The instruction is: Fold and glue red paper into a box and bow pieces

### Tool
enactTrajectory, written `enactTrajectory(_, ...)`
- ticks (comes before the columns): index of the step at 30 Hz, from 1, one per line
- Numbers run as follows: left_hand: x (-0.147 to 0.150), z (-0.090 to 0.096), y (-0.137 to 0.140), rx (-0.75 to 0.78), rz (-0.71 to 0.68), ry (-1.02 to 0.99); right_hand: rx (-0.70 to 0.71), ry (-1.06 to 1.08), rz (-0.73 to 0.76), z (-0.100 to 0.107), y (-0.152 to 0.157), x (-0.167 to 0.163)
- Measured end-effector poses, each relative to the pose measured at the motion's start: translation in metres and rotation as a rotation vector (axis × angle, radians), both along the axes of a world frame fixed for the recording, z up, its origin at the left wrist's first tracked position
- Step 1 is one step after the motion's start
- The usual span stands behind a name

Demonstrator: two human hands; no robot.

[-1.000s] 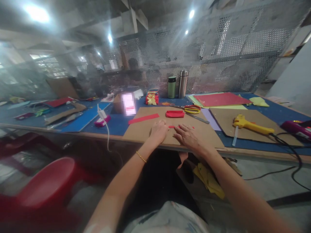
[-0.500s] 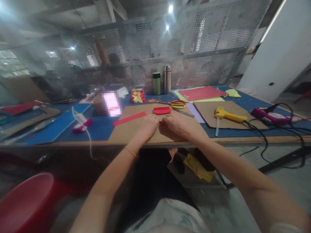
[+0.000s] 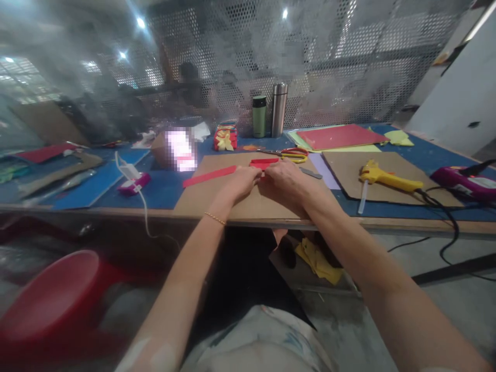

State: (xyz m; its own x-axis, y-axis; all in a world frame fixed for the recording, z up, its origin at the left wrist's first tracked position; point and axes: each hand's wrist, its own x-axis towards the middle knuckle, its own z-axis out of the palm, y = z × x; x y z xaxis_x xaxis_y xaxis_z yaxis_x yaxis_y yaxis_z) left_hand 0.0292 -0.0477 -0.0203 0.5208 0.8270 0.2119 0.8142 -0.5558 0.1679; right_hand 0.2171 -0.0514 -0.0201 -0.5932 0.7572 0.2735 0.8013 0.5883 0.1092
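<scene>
Fingers of left hand [image 3: 246, 181] and right hand [image 3: 285, 176] curled and nearly meeting, backs of the hands up; whether they pinch firmly cannot be told, fingertips partly hidden. Small red piece [image 3: 263, 174] shows in the narrow gap between them, over the near cardboard sheet [image 3: 244, 206]. Red folded piece [image 3: 265, 162] just beyond, on the far side of the fingers. Red strip [image 3: 209, 176] flat to the left, near left hand. Scissors [image 3: 293, 154] far right of the folded piece; yellow glue gun [image 3: 395, 180] well right.
</scene>
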Motion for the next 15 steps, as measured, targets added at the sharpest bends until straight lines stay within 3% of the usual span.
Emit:
enactTrajectory(4, -0.008, 0.000, -0.002, -0.020, 0.068, -0.119, -0.007, 0.033, -0.032, 0.001, 0.001, 0.001)
enactTrajectory(10, -0.028, -0.004, 0.002, -0.149, 0.178, -0.590, -0.057, 0.152, -0.106, -0.001, 0.006, 0.010)
enactTrajectory(15, -0.029, -0.001, -0.002, -0.197, 0.183, -0.615, -0.122, 0.194, -0.137, 0.000, 0.008, 0.009)
